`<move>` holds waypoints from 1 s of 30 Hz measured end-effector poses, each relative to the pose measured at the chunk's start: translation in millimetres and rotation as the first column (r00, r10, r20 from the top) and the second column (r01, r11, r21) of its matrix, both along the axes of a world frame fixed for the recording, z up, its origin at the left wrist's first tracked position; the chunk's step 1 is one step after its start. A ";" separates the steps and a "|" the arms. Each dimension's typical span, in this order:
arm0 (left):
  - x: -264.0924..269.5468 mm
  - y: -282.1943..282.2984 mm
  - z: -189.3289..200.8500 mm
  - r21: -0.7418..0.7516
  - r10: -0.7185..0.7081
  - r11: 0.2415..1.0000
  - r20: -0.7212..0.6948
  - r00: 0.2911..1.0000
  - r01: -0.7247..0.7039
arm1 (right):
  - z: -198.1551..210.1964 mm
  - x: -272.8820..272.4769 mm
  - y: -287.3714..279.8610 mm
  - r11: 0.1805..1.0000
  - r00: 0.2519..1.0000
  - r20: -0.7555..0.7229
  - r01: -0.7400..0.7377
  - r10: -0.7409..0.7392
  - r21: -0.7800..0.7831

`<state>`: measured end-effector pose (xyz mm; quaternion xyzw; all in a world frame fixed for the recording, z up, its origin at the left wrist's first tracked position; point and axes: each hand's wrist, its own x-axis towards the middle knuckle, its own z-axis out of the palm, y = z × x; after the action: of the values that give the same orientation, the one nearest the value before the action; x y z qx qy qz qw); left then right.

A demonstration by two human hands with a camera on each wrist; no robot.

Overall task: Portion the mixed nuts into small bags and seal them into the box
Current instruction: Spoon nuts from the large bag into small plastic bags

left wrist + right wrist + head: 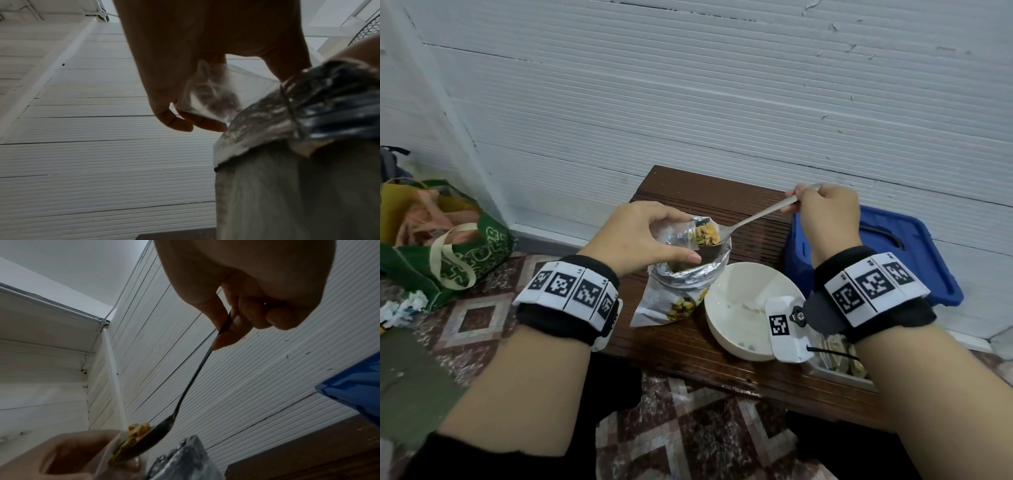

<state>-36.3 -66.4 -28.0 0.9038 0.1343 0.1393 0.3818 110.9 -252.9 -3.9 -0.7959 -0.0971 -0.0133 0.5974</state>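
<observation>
- Now we are mid-portioning: our right hand (pixel 825 219) grips the spoon (pixel 753 219) by its handle, its load of mixed nuts (pixel 708 233) at the mouth of the small clear bag (pixel 222 91).
- Our left hand (pixel 640 236) pinches that bag open just above the foil nut pouch (pixel 688 277).
- Next, tip the spoon gently so nothing spills beside the pouch.

The left hand (pixel 643 236) pinches a small clear bag (pixel 677 230) open above a big foil nut pouch (pixel 690 274) that stands on a dark wooden table (pixel 709 346). The right hand (pixel 825 216) grips a metal spoon (pixel 753 217) by the end of its handle, its bowl heaped with mixed nuts (pixel 707 234) at the bag's mouth. A white bowl (pixel 736 308) sits just beside the pouch, and a blue lid (pixel 914 253) lies past the right wrist. A green tote bag (pixel 448 253) rests on the tiled floor at left.
</observation>
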 end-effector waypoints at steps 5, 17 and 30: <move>4.2 -6.8 -1.5 -0.050 0.016 0.999 0.036 0.999 -0.014 | 5.6 -14.0 17.9 0.993 0.991 0.061 -0.117 0.116 0.000; -7.6 13.1 2.7 -0.135 0.180 0.977 0.129 0.975 -0.162 | 11.3 -19.7 2.5 0.929 0.917 0.378 -0.242 0.125 0.279; -4.9 12.1 -5.5 -0.033 0.024 0.999 0.046 0.999 -0.023 | -48.0 -57.9 29.8 0.656 0.655 0.390 -0.216 0.647 -0.723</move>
<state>-41.2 -54.4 -33.5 0.8924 0.1382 0.1626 0.3976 53.0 -223.1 -51.9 -0.8422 -0.4853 -0.0888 0.2175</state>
